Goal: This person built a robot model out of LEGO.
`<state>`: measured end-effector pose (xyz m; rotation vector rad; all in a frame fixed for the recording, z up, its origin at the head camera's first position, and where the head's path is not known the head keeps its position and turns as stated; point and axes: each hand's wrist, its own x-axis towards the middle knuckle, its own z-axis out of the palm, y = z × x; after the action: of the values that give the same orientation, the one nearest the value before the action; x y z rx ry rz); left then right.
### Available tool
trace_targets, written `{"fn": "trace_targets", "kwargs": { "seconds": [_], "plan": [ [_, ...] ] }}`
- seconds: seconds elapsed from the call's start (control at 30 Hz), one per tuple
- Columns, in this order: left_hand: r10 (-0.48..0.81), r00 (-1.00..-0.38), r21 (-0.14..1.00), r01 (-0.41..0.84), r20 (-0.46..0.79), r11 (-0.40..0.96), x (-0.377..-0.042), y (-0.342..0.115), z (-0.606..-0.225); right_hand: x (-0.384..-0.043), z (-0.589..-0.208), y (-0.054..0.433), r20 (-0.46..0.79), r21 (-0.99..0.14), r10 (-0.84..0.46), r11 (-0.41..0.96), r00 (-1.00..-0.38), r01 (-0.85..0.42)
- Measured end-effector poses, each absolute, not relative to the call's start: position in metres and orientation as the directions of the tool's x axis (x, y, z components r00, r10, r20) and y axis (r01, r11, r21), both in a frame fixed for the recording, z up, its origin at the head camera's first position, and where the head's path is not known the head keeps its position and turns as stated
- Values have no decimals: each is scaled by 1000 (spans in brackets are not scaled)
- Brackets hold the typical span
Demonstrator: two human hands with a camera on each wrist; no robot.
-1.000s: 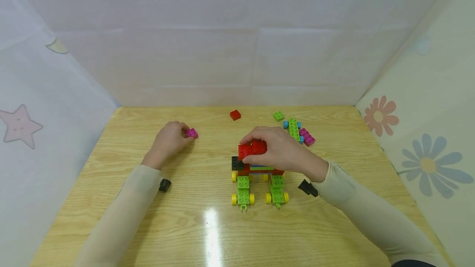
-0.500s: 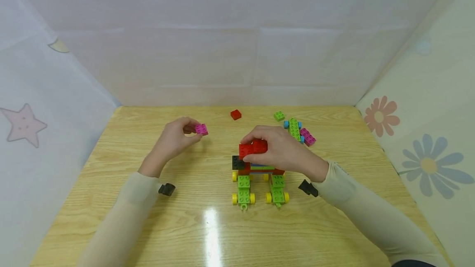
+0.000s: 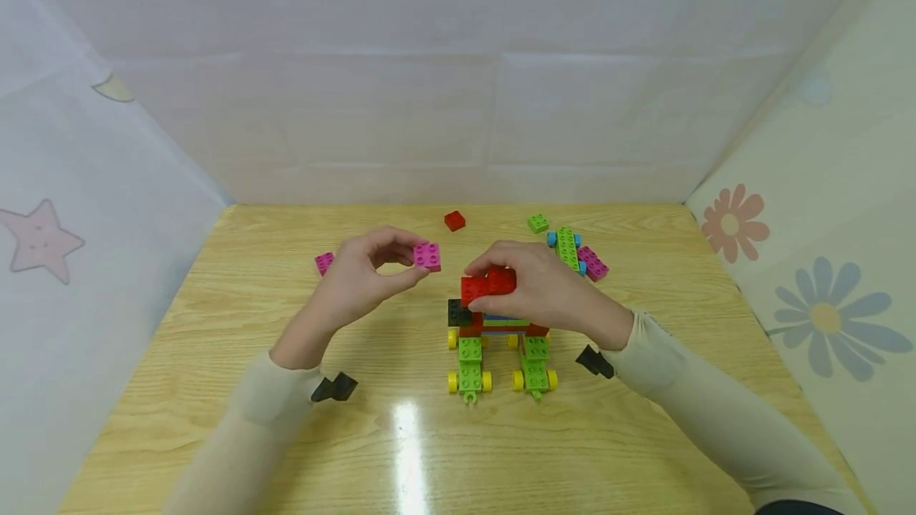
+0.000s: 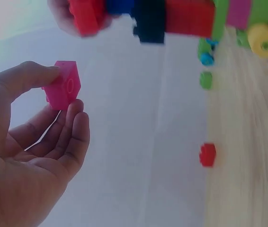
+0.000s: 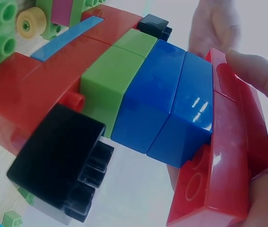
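Observation:
My left hand (image 3: 358, 280) pinches a small pink brick (image 3: 427, 255) between thumb and fingers, raised over the table. In the left wrist view that pink brick (image 4: 64, 85) is seen from its side. My right hand (image 3: 537, 284) grips the red bricks (image 3: 474, 291) on top of a brick model. Stacked blue bricks (image 5: 172, 94) and a green layer (image 5: 117, 75) sit beneath them in the right wrist view. Black bricks (image 5: 56, 156) jut out from the model's sides. Its base rests on green wheeled pieces (image 3: 469, 356) with yellow wheels.
A second pink brick (image 3: 324, 262) lies left, partly behind the left hand. Toward the back are a red brick (image 3: 454, 220) and a green brick (image 3: 538, 222). A green car base (image 3: 568, 249) with blue wheels lies beside a longer pink brick (image 3: 593, 263).
My left hand has lifted the small pink brick off the table and carried it rightward toward the model, uncovering another pink brick. The right hand has kept its grip, nearly still.

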<state>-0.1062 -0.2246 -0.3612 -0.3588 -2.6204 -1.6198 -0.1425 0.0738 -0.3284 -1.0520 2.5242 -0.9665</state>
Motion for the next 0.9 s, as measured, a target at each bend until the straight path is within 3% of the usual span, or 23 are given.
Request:
{"fn": "trace_targets", "kwargs": {
  "seconds": [0.3,0.9],
  "plan": [
    [262,-942,885,298,210,358,-92,-197,-352,-144,-329,75,39,-666,-704,510,-709,-544],
    [322,-927,879,307,190,365,-89,-186,-352,-144,-329,73,47,-643,-699,525,-713,-557]
  ]
}}
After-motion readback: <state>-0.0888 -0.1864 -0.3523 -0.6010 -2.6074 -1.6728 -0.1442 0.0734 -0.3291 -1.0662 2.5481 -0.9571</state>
